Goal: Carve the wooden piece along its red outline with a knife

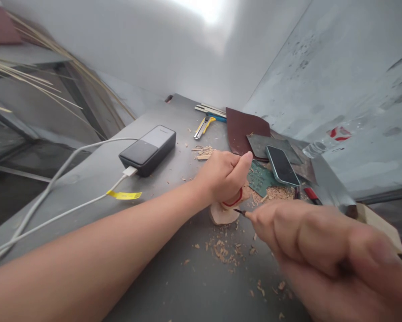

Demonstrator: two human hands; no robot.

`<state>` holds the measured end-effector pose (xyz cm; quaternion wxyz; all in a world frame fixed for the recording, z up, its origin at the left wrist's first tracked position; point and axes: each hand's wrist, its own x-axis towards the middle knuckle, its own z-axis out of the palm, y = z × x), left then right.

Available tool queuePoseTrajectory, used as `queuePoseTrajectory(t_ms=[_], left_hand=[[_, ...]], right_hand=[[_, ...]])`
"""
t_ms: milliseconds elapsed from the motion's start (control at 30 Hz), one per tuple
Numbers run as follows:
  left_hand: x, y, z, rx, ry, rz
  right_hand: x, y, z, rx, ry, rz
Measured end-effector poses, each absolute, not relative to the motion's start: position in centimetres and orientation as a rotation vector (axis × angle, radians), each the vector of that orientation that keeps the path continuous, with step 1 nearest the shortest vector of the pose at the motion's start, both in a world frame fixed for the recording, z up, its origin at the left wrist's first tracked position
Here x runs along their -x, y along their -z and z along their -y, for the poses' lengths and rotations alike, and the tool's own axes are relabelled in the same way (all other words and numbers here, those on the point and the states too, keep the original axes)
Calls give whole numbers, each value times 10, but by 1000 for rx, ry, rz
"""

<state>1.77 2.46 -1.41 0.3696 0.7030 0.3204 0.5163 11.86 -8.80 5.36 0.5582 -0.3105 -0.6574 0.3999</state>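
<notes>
My left hand point(224, 174) is closed around the upper part of a pale wood carving point(224, 214), which stands on the grey table. A red band or line shows on the carving just below my fingers; most of its top is hidden by the hand. In my closed right hand point(308, 237) is a carving knife point(242, 212), its small dark tip pointing left at the carving's lower part. Whether the tip touches the wood I cannot tell. Wood shavings point(226, 251) lie scattered in front of the carving.
A power bank point(149, 150) with a white cable sits to the left. Farther back lie a yellow utility knife point(204, 126) and a brown leather piece point(243, 129). A phone point(282, 165) and a plastic bottle point(325, 143) are at the right, beside the wall.
</notes>
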Motion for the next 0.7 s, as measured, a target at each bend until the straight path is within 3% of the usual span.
queuePoseTrajectory(t_ms=[400, 700], left_hand=[[-19, 13, -23, -1810, -1314, -856], [-18, 13, -23, -1801, -1319, -868]], right_hand=[[-121, -37, 72, 742, -1127, 1542], [-121, -42, 78, 711, -1030, 1606]])
